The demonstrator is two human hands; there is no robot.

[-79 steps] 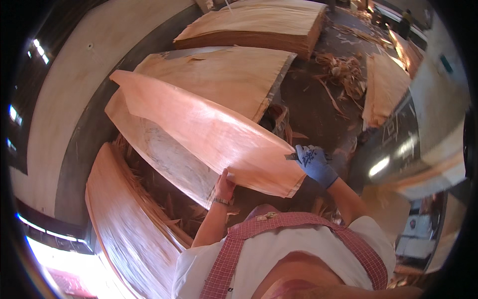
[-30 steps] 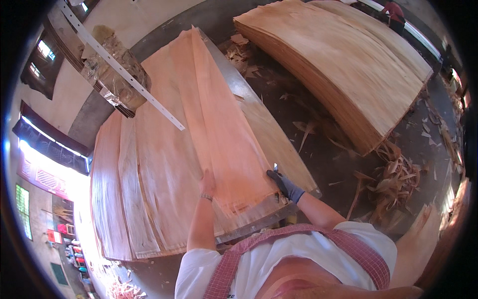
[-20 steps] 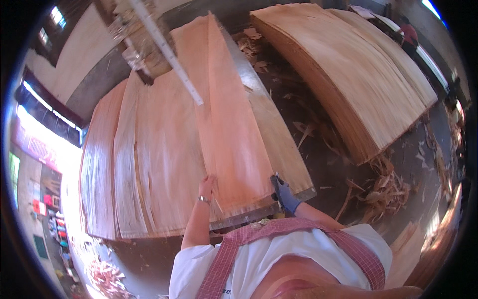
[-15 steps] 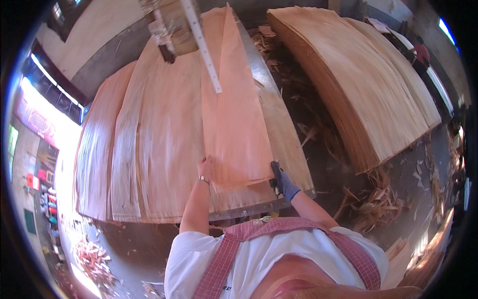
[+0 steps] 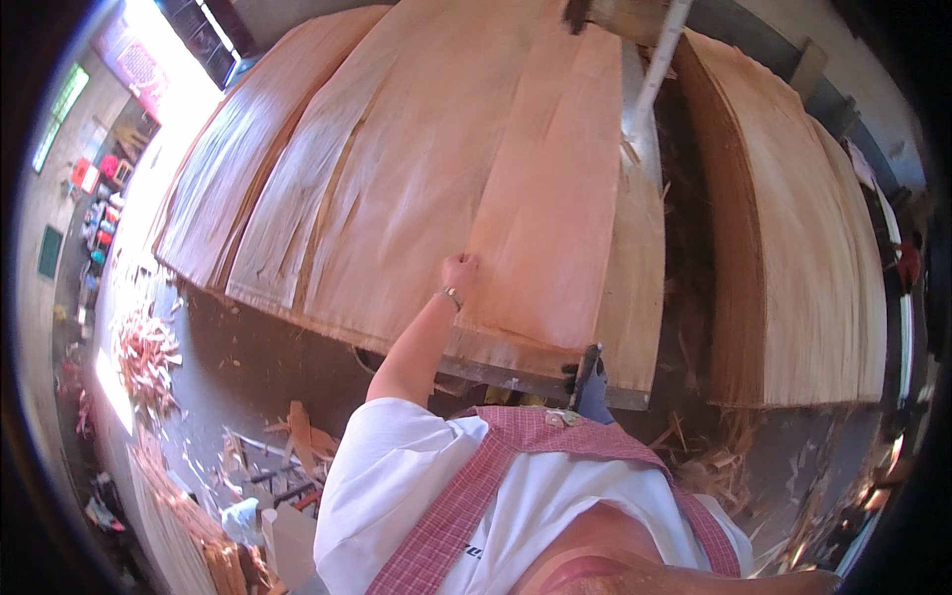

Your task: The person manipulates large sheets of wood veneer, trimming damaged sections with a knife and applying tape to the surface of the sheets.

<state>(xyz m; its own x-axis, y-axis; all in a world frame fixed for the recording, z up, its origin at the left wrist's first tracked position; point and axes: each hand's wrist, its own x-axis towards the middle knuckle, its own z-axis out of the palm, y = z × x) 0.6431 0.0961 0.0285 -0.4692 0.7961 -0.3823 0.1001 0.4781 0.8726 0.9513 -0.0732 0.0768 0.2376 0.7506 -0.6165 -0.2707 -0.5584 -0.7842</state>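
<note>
Wide, thin wood veneer sheets lie in a big stack (image 5: 416,188), and a pinkish veneer sheet (image 5: 550,218) rests on top, right of the middle. My bare left hand (image 5: 459,270), with a band at the wrist, is closed at the left edge of this sheet, fingertips turned down out of sight. My right hand (image 5: 592,389), in a blue-grey glove, is closed at the near edge of the stack, close to my apron. A dark, slim thing stands up from it beside the sheet's near right corner; its kind cannot be made out.
A second tall veneer stack (image 5: 813,258) stands to the right across a narrow gap. A pale ruler-like bar (image 5: 662,55) hangs over the far end. Wood scraps (image 5: 147,347) litter the floor at left and right. Someone in red (image 5: 907,266) is at the far right.
My view has swung, shifting the stacks across the picture. The sheet's near end, spread between my hands before, now lies flatter. My right hand has come in toward my body.
</note>
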